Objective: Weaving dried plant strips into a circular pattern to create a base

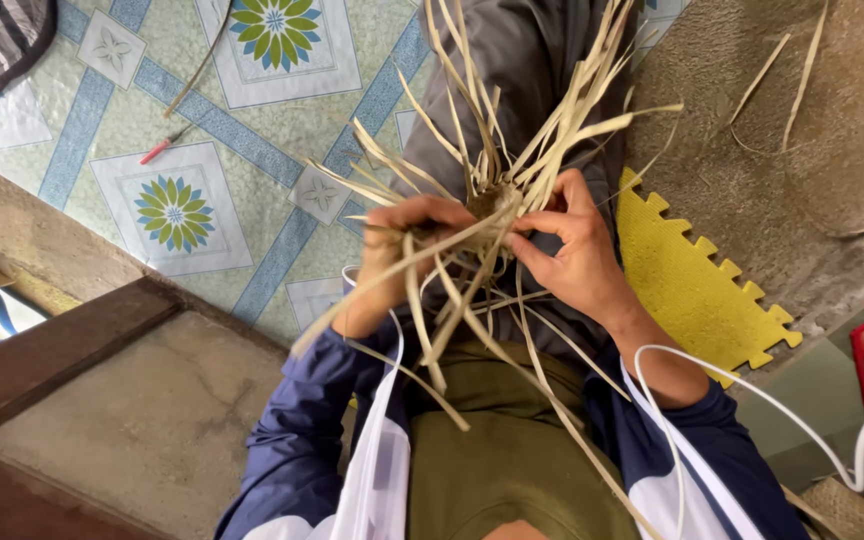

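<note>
Patterned blue-and-green floor tiles point(192, 210) and a yellow foam puzzle mat point(692, 290) lie below. Both hands close on a bundle of pale dried straw strips point(492, 200) held over the lap: left hand point(407, 240) gripping from one side, right hand point(572, 250) pinching strands at the woven centre.

No packages, labels, signs or screens anywhere in view here.
</note>
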